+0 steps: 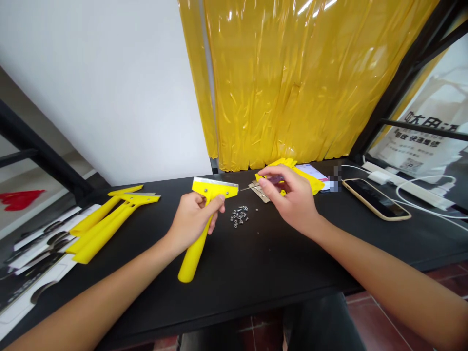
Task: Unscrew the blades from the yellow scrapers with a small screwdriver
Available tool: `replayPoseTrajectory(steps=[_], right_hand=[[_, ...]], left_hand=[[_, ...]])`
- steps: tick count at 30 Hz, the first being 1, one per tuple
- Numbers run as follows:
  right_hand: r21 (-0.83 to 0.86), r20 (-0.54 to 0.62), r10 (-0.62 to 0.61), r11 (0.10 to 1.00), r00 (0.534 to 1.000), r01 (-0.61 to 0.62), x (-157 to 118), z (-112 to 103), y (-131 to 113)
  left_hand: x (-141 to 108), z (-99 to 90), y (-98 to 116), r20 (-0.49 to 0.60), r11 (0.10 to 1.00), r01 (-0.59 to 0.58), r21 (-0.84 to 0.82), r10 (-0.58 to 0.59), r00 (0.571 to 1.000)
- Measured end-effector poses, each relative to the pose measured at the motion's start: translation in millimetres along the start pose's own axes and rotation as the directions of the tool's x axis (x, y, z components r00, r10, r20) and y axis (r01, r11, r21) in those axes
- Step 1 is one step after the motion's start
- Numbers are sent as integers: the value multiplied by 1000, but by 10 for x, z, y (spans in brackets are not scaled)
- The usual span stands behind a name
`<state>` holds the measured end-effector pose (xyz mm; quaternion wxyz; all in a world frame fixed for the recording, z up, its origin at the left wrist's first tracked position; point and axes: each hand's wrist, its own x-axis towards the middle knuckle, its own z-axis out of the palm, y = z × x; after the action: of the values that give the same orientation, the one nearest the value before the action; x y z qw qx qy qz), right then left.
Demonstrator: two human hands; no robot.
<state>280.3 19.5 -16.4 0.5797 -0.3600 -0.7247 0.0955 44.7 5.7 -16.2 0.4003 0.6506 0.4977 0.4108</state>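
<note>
My left hand (195, 217) is wrapped round the neck of a yellow scraper (193, 253), whose wide head with a metal strip and two screws points away from me. In my right hand (288, 197) is a screwdriver (276, 179) with a dark purple handle, pinched in the fingers. Its thin shaft points left, with the tip beside the right end of the scraper head. Small screws and nuts (239, 216) lie in a loose pile on the black table between my hands. Behind my right hand are more yellow parts (310, 178) and flat metal plates (260, 192).
Several yellow scrapers (106, 224) lie at the left on white and black packages (54, 278), near a red item (22, 199). A phone (376, 199), white cables and a power strip (405, 183) occupy the right. Yellow plastic curtain (292, 87) hangs behind.
</note>
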Motion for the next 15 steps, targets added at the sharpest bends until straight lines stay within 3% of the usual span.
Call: replayPoseTrajectory(steps=[2, 3, 5, 6, 8, 11, 15], right_hand=[[110, -53, 69, 992, 996, -63, 16, 0, 9], [168, -78, 109, 981, 991, -95, 24, -3, 13], [265, -97, 194, 950, 976, -163, 38, -14, 21], [297, -93, 230, 935, 969, -193, 44, -19, 25], [323, -80, 263, 919, 961, -225, 51, -21, 39], [275, -40, 228, 939, 973, -208, 38, 7, 77], [137, 88, 155, 977, 984, -166, -7, 68, 124]], left_hand=[[-71, -56, 39, -88, 932, -222, 287, 256, 963], [-95, -84, 36, -64, 840, -332, 429, 395, 917], [-100, -134, -17, 105, 597, -498, 629, 569, 816], [-80, -154, -63, 209, 488, -546, 681, 586, 783], [-4, -179, -174, 373, 349, -595, 724, 527, 763], [132, -175, -325, 495, 284, -639, 714, 440, 749], [187, -129, -392, 553, 249, -679, 690, 423, 717]])
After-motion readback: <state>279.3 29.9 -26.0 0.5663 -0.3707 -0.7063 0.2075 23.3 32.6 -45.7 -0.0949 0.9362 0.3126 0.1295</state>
